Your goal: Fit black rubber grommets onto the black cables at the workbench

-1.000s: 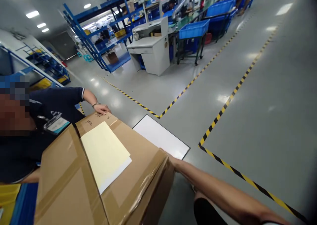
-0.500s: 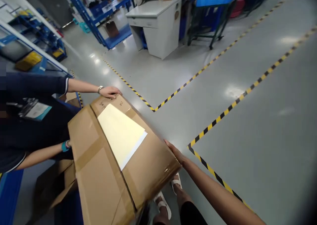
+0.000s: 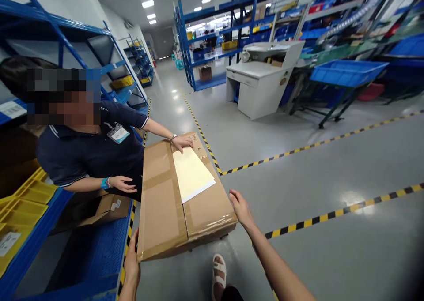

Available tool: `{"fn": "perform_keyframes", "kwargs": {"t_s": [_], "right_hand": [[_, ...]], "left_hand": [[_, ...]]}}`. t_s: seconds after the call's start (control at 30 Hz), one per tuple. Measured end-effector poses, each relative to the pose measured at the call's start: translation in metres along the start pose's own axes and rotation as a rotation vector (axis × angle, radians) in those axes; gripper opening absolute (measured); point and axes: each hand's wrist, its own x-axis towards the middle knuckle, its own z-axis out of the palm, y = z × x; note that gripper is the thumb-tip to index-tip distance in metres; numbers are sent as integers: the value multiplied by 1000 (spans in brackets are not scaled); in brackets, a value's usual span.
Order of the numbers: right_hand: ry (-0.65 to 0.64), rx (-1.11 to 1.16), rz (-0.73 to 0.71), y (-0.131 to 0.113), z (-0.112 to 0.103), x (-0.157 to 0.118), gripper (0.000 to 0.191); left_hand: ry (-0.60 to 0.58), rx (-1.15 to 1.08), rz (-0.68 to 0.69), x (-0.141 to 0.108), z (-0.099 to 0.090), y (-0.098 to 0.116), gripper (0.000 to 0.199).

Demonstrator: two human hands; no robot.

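A large taped cardboard box [image 3: 162, 195] lies in front of me, with yellow and white sheets [image 3: 193, 173] on its top. At its near left corner, my left hand [image 3: 131, 259] is pressed to the side, its fingers partly hidden behind the edge. My right hand [image 3: 241, 207] is by the right side of the box, fingers apart and slightly curled. Across the box, another person's hand [image 3: 183, 142] rests on the far end, over the edge of the sheets. That person's other hand [image 3: 123, 184] is held off the box's left side.
Blue shelving [image 3: 99, 257] with yellow bins [image 3: 23, 217] and an open carton [image 3: 111, 206] stands at the left. Farther back are a white desk [image 3: 253, 82], a cart with a blue tub [image 3: 347, 73] and a blue rack [image 3: 188, 49]. Striped tape [image 3: 314, 221] marks the floor.
The view has tilted up and turned. My left hand has come into view at the box. The other person's one hand has moved onto the sheets' edge; their other hand has left the box.
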Motion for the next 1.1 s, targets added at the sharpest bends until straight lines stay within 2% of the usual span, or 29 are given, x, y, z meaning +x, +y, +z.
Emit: {"fn": "perform_keyframes", "kwargs": {"t_s": [0.1, 0.23, 0.43, 0.6, 0.73, 0.83, 0.97, 1.1], "right_hand": [[-32, -84, -63, -23, 4, -11, 53], [-42, -196, -61, -39, 18, -25, 70], [-53, -275, -59, -45, 29, -24, 75], [-72, -296, -78, -49, 35, -11, 69], [-62, -297, -70, -56, 37, 7, 66], [-61, -295, -63, -61, 33, 28, 68], [-77, -315, -54, -65, 18, 64, 68], [-72, -387, -41, -75, -2, 110, 59]], "left_hand": [[-17, -77, -53, -15, 13, -24, 58], [-31, -62, -134, -6, 23, -23, 80], [-2, -52, -165, 10, 17, -11, 73], [58, -51, -192, 24, 14, 11, 64], [68, -51, -169, 41, 17, 32, 59], [44, -43, -138, 54, 26, 44, 64], [2, -36, -81, 72, 48, 60, 68], [-23, -35, -33, 94, 78, 84, 67]]}}
